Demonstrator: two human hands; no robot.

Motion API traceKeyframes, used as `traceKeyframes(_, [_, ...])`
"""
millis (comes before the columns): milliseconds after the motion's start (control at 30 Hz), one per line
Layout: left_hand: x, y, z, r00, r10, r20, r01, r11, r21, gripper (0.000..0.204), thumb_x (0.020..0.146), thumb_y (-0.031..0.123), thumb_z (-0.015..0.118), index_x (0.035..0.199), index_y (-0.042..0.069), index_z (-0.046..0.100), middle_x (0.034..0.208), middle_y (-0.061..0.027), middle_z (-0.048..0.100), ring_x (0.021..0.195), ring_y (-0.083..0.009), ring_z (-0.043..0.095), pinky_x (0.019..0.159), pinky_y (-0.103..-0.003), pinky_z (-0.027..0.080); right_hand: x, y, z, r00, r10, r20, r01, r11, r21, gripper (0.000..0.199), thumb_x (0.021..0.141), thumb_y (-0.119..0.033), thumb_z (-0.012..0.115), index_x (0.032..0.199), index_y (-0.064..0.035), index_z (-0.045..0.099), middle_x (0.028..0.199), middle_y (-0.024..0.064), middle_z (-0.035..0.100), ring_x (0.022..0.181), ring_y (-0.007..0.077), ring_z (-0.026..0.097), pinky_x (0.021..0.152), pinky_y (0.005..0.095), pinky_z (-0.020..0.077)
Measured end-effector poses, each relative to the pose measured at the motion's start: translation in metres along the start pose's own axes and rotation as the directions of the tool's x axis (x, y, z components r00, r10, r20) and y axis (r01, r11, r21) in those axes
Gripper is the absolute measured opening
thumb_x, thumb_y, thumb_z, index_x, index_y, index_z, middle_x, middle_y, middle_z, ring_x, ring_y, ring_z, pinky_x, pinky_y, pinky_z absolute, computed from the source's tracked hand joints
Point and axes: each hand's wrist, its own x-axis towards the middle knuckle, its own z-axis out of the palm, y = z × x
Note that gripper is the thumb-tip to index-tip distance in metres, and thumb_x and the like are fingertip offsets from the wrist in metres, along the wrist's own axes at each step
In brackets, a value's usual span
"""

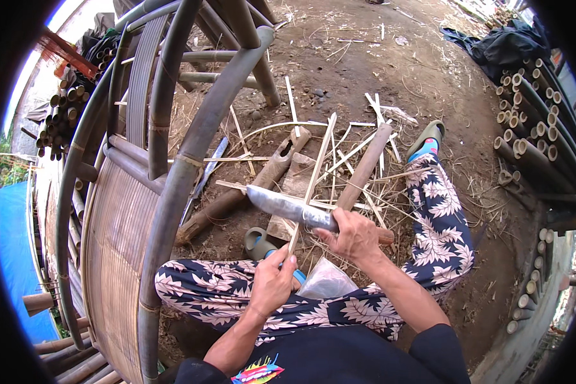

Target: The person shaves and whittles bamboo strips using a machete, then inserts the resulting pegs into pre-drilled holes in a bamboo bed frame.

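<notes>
While left hand [272, 281] pinches the bamboo strip [313, 176], right hand [355, 235] – wrist bent – grips the knife [288, 206]

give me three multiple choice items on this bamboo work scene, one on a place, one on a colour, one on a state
1. Where does the knife blade meet the thin bamboo strip?
A. at the strip's far tip
B. across the strip, above the left hand
C. nowhere, they are apart

2. What colour is the sandal on the outstretched foot?
A. red
B. white
C. green

3. What is the right hand doing?
A. gripping the knife handle
B. lying open on the ground
C. holding the round log

Answers:
1 B: the blade lies crosswise on the strip, just beyond the left hand's fingers.
2 C: the sandal shows green at the end of the patterned trouser leg.
3 A: the right hand is closed around the handle where the blade ends.
</notes>
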Motion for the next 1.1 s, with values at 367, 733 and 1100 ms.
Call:
traceKeyframes(367, [-0.105,0.005,-0.064,0.947,-0.257,0.194,0.243,0.965,0.096,0.032,0.096,0.004,0.054,0.126,-0.002,0.061,0.077,-0.0039,0.058,0.067,-0.0081,0.051,0.061,-0.026,0.045,0.027,0.104,-0.027,0.876,0.47,0.111,-0.44,0.871,-0.218,0.055,0.094,-0.058,0.051,0.089,-0.0047,0.062,0.073,0.0203,0.066,0.071,0.0342,0.069,0.064,0.0447,0.0536])
traceKeyframes(733, [0.02,0.042,-0.001,0.956,-0.208,0.208,0.292,0.77,-0.568,0.041,0.103,0.016,0.048,0.141,0.001,0.048,0.068,-0.0022,0.057,0.045,-0.0043,0.044,0.038,-0.019,0.034,-0.005,-0.037,-0.03,0.999,-0.014,-0.032,0.018,0.99,0.143,0.066,0.092,-0.07,0.044,0.081,-0.0061,0.055,0.068,0.0148,0.061,0.058,0.0294,0.064,0.054,0.0428,0.0524])
traceKeyframes(1100, [-0.06,0.031,-0.02,0.917,-0.171,0.36,0.33,0.832,-0.445,0.043,0.104,0.011,0.045,0.146,0.001,0.042,0.067,-0.0005,0.054,0.046,-0.0021,0.039,0.041,-0.016,0.033,0.053,0.071,-0.061,0.932,0.355,-0.075,-0.356,0.934,0.0,0.068,0.094,-0.069,0.04,0.081,-0.0055,0.059,0.055,0.0137,0.058,0.053,0.0311,0.063,0.051,0.044,0.0498])
